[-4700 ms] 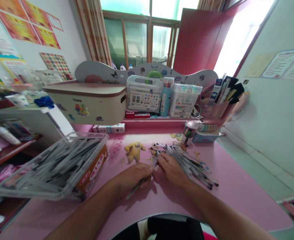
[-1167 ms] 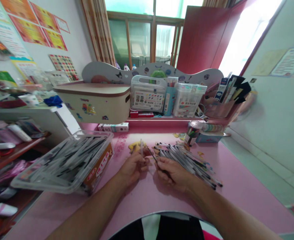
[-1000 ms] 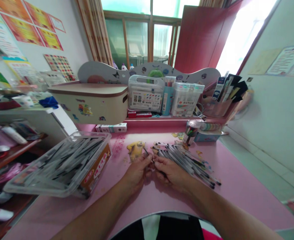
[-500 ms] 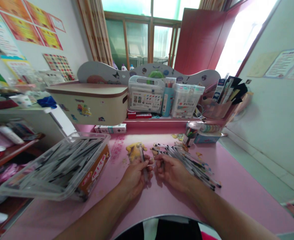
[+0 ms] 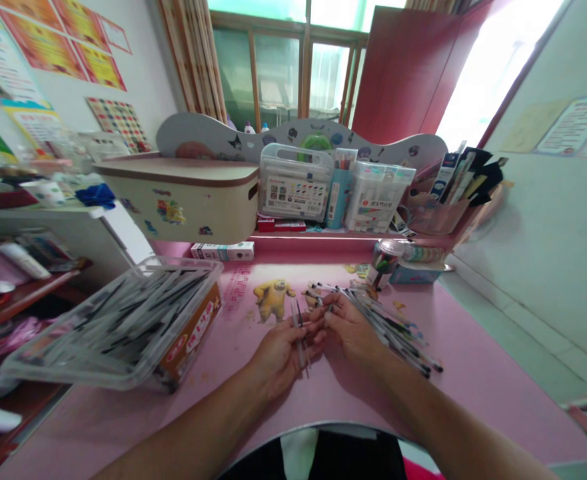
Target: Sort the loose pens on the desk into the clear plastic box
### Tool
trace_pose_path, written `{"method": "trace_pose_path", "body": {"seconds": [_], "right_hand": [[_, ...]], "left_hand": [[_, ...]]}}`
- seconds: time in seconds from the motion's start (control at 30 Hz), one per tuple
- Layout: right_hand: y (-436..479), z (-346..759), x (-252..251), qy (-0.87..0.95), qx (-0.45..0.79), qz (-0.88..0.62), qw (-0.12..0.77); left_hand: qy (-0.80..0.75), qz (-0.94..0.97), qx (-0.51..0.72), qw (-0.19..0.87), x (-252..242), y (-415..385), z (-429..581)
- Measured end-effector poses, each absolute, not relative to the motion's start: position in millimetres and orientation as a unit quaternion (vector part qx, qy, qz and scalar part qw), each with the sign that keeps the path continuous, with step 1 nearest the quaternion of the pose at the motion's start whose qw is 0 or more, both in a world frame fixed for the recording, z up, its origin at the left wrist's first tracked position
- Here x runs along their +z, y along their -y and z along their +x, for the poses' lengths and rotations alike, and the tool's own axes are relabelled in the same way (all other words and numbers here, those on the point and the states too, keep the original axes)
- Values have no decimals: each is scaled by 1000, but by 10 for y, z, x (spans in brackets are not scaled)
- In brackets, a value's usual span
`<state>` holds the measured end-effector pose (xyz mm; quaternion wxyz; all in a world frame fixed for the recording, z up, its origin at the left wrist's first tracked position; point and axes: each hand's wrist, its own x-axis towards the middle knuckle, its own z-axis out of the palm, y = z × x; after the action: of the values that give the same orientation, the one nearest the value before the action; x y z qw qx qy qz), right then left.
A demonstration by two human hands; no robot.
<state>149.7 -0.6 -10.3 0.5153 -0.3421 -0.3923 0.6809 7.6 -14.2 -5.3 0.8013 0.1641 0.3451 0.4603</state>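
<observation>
The left hand is pinching a slim, clear plastic pen tube and a thin dark refill over the smooth pink desk, both pointing lengthwise away from the person. The right hand is curling beside them, its grip unclear. Loose pens are lying rightward; open desk is separating the left hand from a see-through box.

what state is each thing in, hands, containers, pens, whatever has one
left hand: closed on slim pen parts
right hand: curled, any grip unclear
loose pens: heaped on the desk
clear tub: open, well filled
cream bin: lid on
marker case: shut, standing
clear jar: upright
</observation>
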Motion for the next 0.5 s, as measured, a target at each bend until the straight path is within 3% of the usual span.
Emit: {"method": "trace_pose_path", "body": {"seconds": [0.3, 0.4, 0.5], "right_hand": [[48, 1536, -84, 518, 610, -395, 451], [62, 1541, -56, 575, 538, -407, 463], [63, 1531, -62, 537, 553, -421, 479]], "left_hand": [[-406, 200, 463, 762, -61, 158, 107], [-411, 237, 469, 744, -115, 163, 103], [-392, 274, 480, 735, -100, 176, 97]]}}
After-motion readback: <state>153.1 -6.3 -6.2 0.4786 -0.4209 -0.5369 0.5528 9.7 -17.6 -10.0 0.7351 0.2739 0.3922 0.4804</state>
